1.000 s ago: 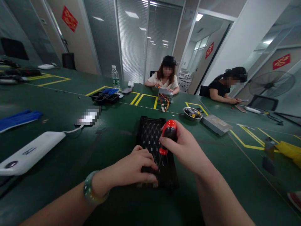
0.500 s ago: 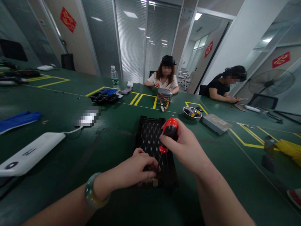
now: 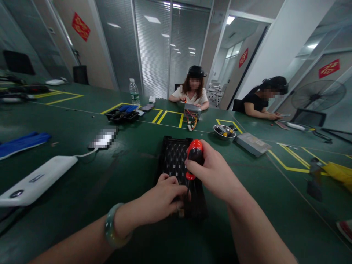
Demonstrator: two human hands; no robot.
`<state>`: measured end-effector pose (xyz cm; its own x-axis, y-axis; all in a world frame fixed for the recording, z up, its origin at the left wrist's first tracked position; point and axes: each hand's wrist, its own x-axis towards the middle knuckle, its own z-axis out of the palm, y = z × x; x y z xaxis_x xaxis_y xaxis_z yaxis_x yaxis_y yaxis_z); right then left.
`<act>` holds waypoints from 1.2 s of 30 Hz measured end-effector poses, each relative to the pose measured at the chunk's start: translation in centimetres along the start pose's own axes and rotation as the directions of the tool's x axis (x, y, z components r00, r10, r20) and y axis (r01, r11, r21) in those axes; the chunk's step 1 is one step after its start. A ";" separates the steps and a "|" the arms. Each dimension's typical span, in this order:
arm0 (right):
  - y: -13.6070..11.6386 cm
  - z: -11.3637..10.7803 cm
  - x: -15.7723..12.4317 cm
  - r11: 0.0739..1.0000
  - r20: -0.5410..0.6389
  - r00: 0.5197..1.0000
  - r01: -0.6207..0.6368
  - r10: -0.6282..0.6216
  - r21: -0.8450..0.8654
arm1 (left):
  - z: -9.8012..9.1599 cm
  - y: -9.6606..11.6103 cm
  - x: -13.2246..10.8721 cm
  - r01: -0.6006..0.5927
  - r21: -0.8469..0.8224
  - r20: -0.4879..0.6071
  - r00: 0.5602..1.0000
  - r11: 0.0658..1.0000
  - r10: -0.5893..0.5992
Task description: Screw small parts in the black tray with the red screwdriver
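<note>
A black perforated metal panel [image 3: 175, 157] lies flat on the green table [image 3: 82, 172] in front of me. My right hand [image 3: 217, 172] is wrapped round the red and black handle of a screwdriver [image 3: 194, 154], held upright with its shaft pointing down at the panel's near end. My left hand [image 3: 165, 196], with a green bangle on its wrist, rests curled on that near end, fingers pinched beside the screwdriver's tip. What they pinch is too small to make out.
A white power bank [image 3: 35, 179] with a cable lies at the left, blue gloves [image 3: 23, 142] beyond it. A steel bowl [image 3: 225, 131], a grey drive [image 3: 253, 144] and a black tray [image 3: 122, 114] sit farther off. Two people work at the table's far side.
My left hand has slid slightly right and nearer along the panel's end. The screwdriver has shifted a little left and stays upright. The view has tilted slightly.
</note>
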<state>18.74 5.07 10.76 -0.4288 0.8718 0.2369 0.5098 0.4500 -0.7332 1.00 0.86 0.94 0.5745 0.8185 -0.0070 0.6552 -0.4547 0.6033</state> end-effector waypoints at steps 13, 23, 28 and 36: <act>0.0 -0.4 -0.3 1.000 0.007 1.000 0.004 -0.005 0.009 | -0.2 0.8 -0.3 0.021 0.004 -0.026 0.999 1.000 -0.020; -0.2 -0.4 -0.4 1.000 0.038 0.999 0.007 -0.008 0.022 | 0.1 0.8 -0.1 0.011 0.061 -0.032 0.999 0.998 -0.009; -0.3 -0.5 -0.5 1.000 0.039 0.999 0.014 -0.014 0.012 | 0.1 0.6 0.1 0.034 0.038 -0.031 0.999 0.999 -0.033; -0.4 -0.7 -0.5 1.000 0.041 0.999 0.027 -0.028 0.015 | -0.2 0.0 -0.2 0.179 -0.111 -0.020 0.983 0.978 -0.182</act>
<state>19.27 4.65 11.37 -0.4728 0.8504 0.2308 0.4865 0.4703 -0.7363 0.78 0.76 1.04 0.4359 0.8944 -0.1006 0.6885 -0.2594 0.6773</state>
